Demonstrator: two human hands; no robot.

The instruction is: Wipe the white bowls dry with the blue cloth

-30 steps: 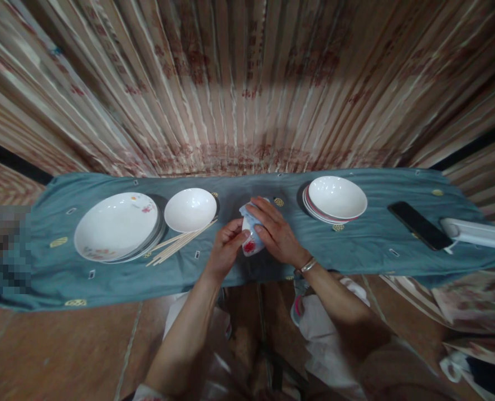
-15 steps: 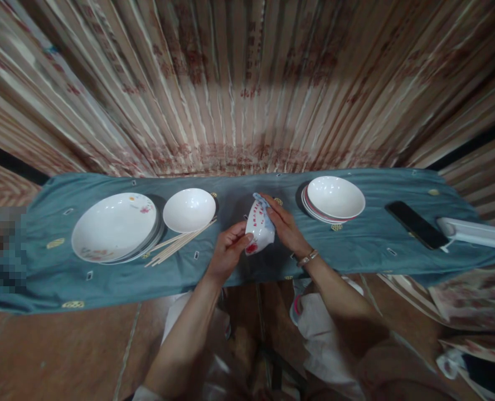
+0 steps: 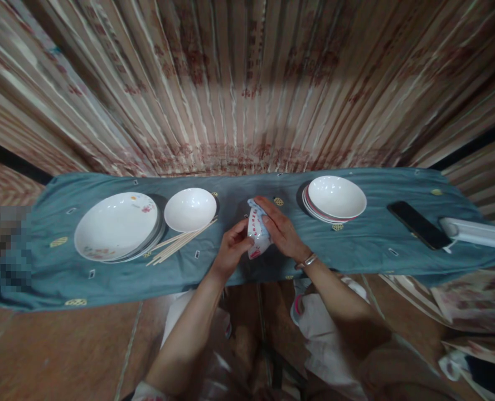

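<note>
Nearest to us, our left hand (image 3: 229, 249) grips a small white bowl (image 3: 256, 236) with red markings, tipped on its side just above the counter (image 3: 105, 278). Our right hand (image 3: 281, 229) presses a pale blue cloth (image 3: 256, 206) against its rim, fingers closed on it. We judge we are mid-wipe; turning the bowl calls for a firm hold. Beyond lie chopsticks (image 3: 180, 243), a white bowl (image 3: 190, 209), plates (image 3: 116, 225), stacked dishes (image 3: 335, 197) and a phone (image 3: 418, 224).

left hand (image 3: 231, 248): fingers curled in a grip, thumb uppermost
right hand (image 3: 281, 231): fingers laid flat, pointing left, opposite the left fingertips
forearms: both bare, converging forward
right wrist: bangle worn
</note>
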